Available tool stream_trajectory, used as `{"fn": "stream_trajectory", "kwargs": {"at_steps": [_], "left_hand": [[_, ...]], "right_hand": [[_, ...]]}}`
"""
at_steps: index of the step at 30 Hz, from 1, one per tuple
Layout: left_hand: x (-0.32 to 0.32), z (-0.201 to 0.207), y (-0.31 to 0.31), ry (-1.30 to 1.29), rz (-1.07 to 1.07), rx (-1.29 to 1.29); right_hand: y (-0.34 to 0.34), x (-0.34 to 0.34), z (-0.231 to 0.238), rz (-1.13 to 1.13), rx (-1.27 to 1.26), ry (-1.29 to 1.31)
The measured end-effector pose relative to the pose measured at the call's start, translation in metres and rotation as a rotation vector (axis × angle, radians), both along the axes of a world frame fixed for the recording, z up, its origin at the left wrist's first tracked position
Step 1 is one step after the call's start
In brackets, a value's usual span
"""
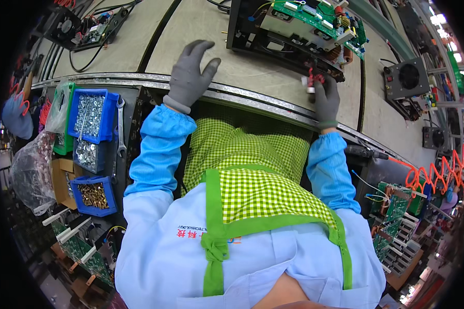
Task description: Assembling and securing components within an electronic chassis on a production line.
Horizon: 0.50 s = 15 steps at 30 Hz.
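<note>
My left hand (189, 80), in a grey glove, hovers over the near edge of the workbench with thumb and fingers apart, holding nothing. On the right, my gloved right hand (327, 103) closes its fingertips around a small bundle of red wires (318, 78) with a white cylindrical end piece (310, 82). The fingers partly hide this bundle. Just beyond it stands an open black metal case (247, 38), with a green circuit board (307, 18) tilted up on it and copper coils (335, 53) at its right end.
Left of me are blue bins of screws (90, 116) and brass fittings (94, 197), plus a wrench (120, 126). Another opened unit (95, 31) sits far left. Right are a unit with a fan (408, 77), an orange coiled hose (433, 175) and circuit boards (392, 221).
</note>
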<state>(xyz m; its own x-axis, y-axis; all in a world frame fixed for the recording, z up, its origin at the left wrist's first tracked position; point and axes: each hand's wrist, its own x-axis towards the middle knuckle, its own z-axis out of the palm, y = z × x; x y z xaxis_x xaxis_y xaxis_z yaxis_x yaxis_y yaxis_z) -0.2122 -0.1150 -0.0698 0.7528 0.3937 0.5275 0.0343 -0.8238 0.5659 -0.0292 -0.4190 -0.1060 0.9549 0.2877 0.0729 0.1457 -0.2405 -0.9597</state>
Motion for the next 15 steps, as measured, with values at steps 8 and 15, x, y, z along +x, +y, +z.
{"fn": "stream_trajectory", "kwargs": {"at_steps": [8, 15], "left_hand": [[0.065, 0.022, 0.007, -0.273, -0.040, -0.110], [0.112, -0.002, 0.020, -0.341, -0.143, -0.055]], "right_hand": [[-0.049, 0.030, 0.025, -0.160, -0.442, -0.509], [-0.030, 0.079, -0.022, -0.082, -0.420, -0.474]]}}
